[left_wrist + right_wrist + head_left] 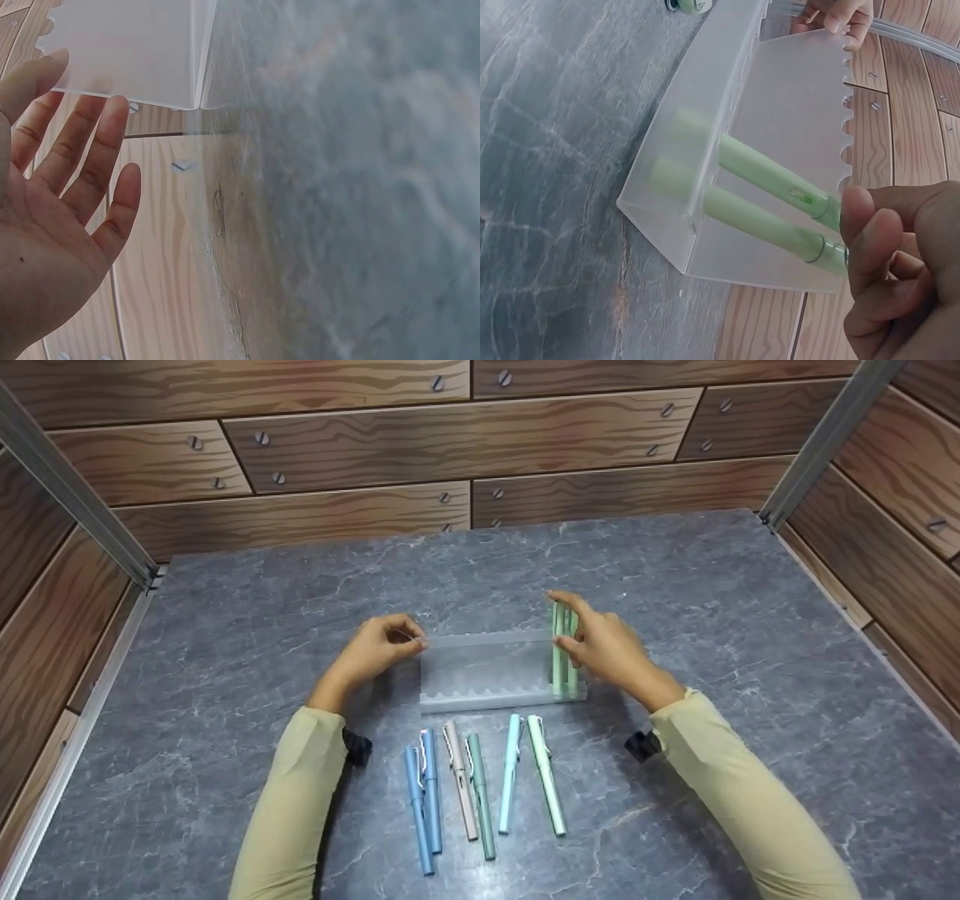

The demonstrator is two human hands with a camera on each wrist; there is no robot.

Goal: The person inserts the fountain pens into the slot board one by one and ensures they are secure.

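Two green pens (556, 667) rest side by side at the right end of a frosted rack (480, 704) on a marbled table (675, 577) as a person's left hand (373, 649) pinches the rack's left edge between thumb and fingers. The right hand (611, 645) bends around the pens' upper ends; whether it grips them is hard to tell. Six loose pens (482, 799) lie before the rack.

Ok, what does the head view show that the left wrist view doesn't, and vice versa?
Only head: the right hand, two light green pens in the translucent plastic rack, and six loose blue, taupe and green pens. Only left wrist: the palm of the left hand. Both: that hand, the rack, the marbled grey tabletop and wood-patterned walls.
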